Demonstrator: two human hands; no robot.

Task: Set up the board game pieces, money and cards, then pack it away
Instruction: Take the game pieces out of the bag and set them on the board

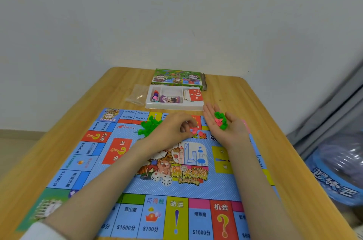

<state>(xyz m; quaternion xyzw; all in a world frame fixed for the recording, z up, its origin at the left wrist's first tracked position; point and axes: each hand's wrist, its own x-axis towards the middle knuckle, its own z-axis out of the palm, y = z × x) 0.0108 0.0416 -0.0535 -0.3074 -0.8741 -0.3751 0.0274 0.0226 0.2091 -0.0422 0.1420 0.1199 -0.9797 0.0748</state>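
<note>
Wooden bench carries the unfolded board. Left hand pinches a pink house; right hand lies open, cupping houses. Cards and tokens remain in the tray, upper centre.

A single wide-angle camera sits on the person's head, looking forward and down along the wooden table from its near edge toward the far edge and the plain wall behind. It is close: both forearms enter from the bottom, and the game board at the near edge fills the lower frame. The table's far corners show; its near corners are cut off.
</note>
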